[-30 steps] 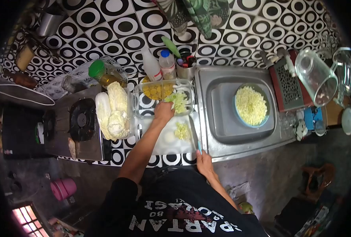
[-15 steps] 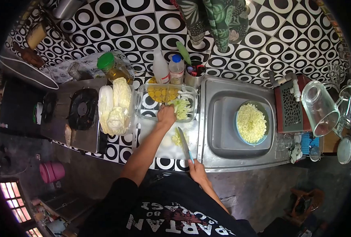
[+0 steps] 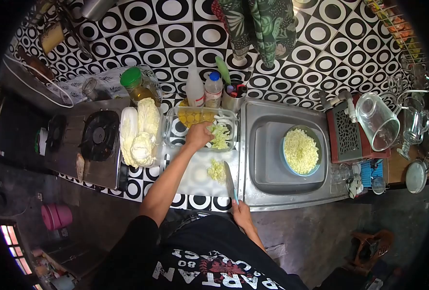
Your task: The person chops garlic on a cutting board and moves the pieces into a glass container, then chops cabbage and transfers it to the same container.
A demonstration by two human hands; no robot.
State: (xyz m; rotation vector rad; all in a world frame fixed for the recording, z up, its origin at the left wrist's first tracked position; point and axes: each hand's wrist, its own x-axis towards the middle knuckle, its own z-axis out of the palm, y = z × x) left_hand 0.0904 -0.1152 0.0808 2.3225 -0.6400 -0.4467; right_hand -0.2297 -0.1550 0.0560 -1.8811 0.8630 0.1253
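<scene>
My left hand is inside the clear glass dish, its curled fingers closed at the edge of a pile of pale green cabbage pieces; the fingertips are partly hidden. My right hand grips the light blue handle of a kitchen knife. The blade points away from me and rests on or just above the white cutting board. Left of the blade, finely chopped cabbage lies in a small heap on the board.
Napa cabbages lie left of the dish, beside a gas stove. In the sink sits a bowl of chopped cabbage. Plastic bottles and a utensil cup stand behind the dish. Glass pitchers are at the right.
The knife has shifted right, off the chopped heap, and its handle now sits lower. My left hand stays in the dish, turned slightly. The head view has moved a little.
</scene>
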